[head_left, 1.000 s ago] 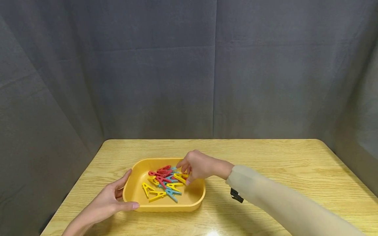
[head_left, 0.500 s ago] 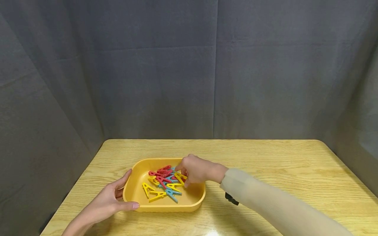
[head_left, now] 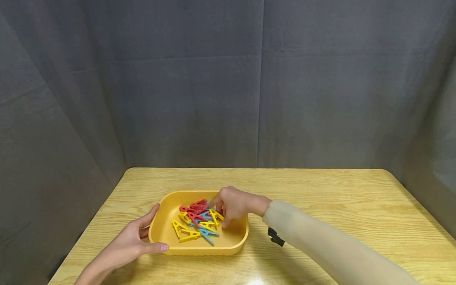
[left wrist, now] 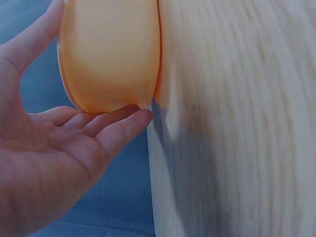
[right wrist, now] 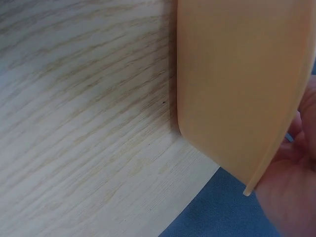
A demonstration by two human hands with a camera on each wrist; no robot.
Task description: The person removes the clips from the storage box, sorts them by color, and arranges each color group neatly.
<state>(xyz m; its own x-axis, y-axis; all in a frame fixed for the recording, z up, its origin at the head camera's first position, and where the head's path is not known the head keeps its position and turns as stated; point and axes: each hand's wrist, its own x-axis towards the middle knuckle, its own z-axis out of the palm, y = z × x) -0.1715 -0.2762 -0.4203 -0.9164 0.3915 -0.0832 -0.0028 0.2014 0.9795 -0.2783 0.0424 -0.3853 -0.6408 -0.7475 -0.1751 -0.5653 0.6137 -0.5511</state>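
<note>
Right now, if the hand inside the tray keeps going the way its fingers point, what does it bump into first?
Most likely the yellow clothespin right under the right hand, whose curled fingers point down into the clothespin pile in the yellow tray. Depth is unclear; it may already touch.

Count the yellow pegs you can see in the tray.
4 yellow pegs: near left, front, centre, by the right hand; others may be hidden in the tray.

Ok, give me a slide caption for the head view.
Left hand steadies a yellow tray while right hand reaches into its coloured clothespins.
</note>
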